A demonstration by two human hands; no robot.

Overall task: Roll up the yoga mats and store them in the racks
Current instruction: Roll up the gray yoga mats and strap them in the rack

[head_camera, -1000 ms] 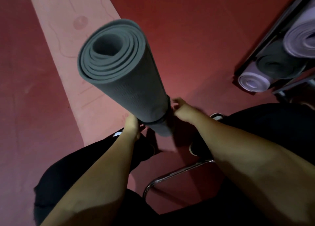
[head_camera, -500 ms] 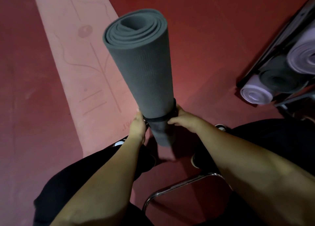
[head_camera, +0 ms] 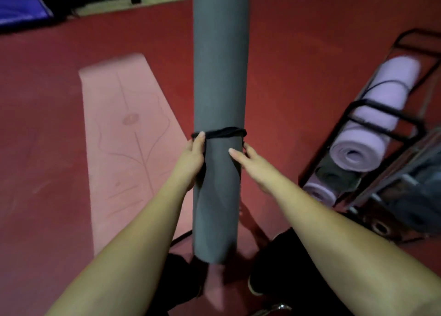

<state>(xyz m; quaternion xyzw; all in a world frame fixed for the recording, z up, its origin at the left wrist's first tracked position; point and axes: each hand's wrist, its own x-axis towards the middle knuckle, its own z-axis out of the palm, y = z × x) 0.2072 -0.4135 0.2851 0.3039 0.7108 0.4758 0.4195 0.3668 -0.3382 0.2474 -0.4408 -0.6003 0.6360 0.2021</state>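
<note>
A rolled grey yoga mat (head_camera: 219,72) stands upright in front of me, with a black strap (head_camera: 224,132) around its middle. My left hand (head_camera: 191,160) grips the roll's left side just below the strap, thumb up at the strap. My right hand (head_camera: 250,160) holds the right side, thumb across the front and fingers curled behind. A pink yoga mat (head_camera: 124,134) lies flat and unrolled on the red floor to the left. At the right a black metal rack (head_camera: 372,115) holds a rolled lilac mat (head_camera: 372,125), a dark roll and another lilac roll (head_camera: 319,191) below.
A second rack (head_camera: 405,196) with dark rolls stands at the far right. A blue object (head_camera: 19,3) and dark equipment line the far edge of the floor. My legs in black and a chrome chair frame (head_camera: 274,308) are at the bottom.
The grey roll has swung from tilted toward me to upright, and the view has lifted. Both hands have moved up the roll with the strap, which now sits near the middle.
</note>
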